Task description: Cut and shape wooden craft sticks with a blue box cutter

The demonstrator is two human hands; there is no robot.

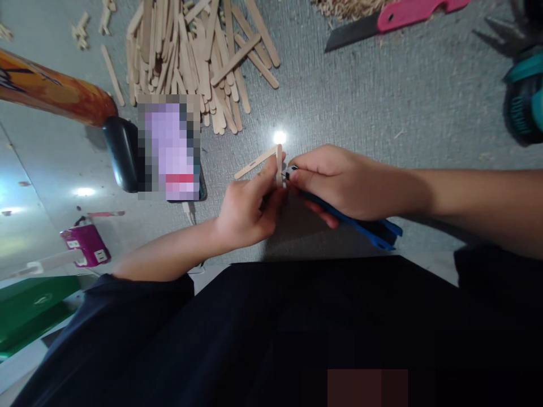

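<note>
My left hand [250, 209] pinches a wooden craft stick [279, 161] that points away from me. A second craft stick [255, 162] slants off to the left, its far end meeting the top of the held one; I cannot tell whether they are joined. My right hand [339, 178] is closed around blue-handled pliers [377, 232]. Their small metal tip is right up against the side of the held stick, close to my left fingertips. My fingers hide most of the tool's middle and the near end of the stick.
A pile of craft sticks [182, 51] lies beyond my hands. Left are a phone [172, 147], a black case [123, 155], an orange can [55, 85] and a purple power adapter [87, 246]. A pink-handled saw [399, 20] and a teal-black tool [524, 96] sit far right.
</note>
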